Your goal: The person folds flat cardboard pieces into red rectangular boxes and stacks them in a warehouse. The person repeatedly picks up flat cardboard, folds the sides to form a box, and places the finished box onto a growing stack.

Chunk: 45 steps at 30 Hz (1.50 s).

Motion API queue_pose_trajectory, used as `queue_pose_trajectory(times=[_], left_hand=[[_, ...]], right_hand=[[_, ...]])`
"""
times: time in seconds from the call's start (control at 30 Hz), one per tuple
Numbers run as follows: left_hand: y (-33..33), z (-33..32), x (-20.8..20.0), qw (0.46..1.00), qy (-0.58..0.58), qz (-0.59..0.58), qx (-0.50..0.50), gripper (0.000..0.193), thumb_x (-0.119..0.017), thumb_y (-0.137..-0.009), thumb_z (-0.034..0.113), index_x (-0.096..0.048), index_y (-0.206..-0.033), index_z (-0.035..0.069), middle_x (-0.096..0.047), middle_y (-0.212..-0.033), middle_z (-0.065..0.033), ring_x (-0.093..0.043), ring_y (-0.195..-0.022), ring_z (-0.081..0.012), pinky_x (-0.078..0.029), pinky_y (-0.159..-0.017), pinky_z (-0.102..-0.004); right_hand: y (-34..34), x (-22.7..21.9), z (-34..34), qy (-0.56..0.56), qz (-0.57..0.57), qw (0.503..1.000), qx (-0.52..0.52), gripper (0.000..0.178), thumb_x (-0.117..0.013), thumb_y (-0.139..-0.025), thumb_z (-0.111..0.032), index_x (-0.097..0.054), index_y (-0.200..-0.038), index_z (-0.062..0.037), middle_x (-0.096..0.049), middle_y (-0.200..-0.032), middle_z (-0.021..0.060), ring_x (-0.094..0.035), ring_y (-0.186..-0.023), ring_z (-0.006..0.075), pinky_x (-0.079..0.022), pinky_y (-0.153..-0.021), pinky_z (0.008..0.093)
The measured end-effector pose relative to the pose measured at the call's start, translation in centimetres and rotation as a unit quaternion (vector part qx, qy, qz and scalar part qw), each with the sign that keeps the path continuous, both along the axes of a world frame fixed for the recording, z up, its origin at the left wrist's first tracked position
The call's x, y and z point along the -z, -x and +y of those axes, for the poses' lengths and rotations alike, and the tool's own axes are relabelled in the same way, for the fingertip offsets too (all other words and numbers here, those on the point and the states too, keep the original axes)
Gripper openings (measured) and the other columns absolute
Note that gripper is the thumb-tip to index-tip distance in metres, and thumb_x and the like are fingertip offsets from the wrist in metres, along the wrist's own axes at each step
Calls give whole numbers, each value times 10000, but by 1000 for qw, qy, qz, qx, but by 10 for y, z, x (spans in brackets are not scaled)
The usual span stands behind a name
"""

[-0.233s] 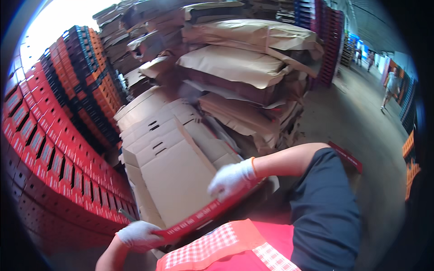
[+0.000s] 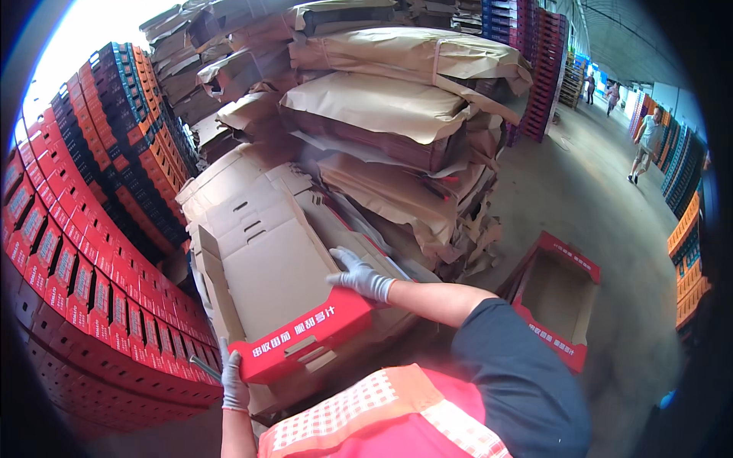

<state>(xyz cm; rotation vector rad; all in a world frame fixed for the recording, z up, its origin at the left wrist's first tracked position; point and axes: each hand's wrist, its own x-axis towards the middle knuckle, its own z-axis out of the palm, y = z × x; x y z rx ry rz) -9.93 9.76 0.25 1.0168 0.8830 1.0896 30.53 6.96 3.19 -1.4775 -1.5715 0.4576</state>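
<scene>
A partly folded cardboard tray [image 2: 279, 252] lies in front of me, brown inside, with its red printed end panel [image 2: 301, 336] standing at the near side. My left hand [image 2: 234, 378], in a pale glove, is closed on the left corner of that panel. At the opposite corner, my gloved right hand [image 2: 359, 273] touches the top of the tray's right wall, its fingers stretched and apart. The tray's left wall [image 2: 212, 263] stands up at a slant. Slots show in the flat far part of the cardboard.
Red stacked trays [image 2: 99, 305] rise close on my left. Paper-wrapped cardboard bundles [image 2: 382, 107] are piled ahead. On the floor at right sits a folded red tray [image 2: 561, 294]. Beyond it, a person [image 2: 647, 145] is in the aisle beside more stacks.
The red end panel has come up and now faces me more squarely. My right hand has shifted left and up to the tray's corner; my left fingers have turned upward along the panel's edge.
</scene>
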Motion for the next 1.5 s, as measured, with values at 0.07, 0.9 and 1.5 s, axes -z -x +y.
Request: queue_pose_trajectory(times=[0.07,0.9,1.5], left_hand=[[-8,-5,19,992,25,-118,-20,675,-615,-887,234,-366,-1490,64,-576,-1277,-115,-586,-1142,-245,-457,-1031,-393],[-120,-77,-209,606,-638,462,-116,966,-724,-687,653,-542,-1267,-99,-483,-1381,-296,-357,-1382,-465,-218,-1111,-667],[-156,41,-279,630,-528,530,209,762,-740,-619,730,-613,-828,9,-617,-928,-183,-593,-950,-351,-464,-813,-428]], right_hand=[[-1,11,12,192,267,944,16,838,-738,-815,-314,-343,-1503,-42,-591,-1328,180,-581,-1184,306,-455,-1019,378],[92,-250,28,-158,-225,961,15,405,-640,-908,-365,-590,-1111,-18,-688,-868,195,-684,-837,361,-526,-765,414],[20,-278,7,-27,-255,965,-57,335,-598,-939,-286,-691,-770,-13,-658,-687,183,-646,-630,327,-503,-629,402]])
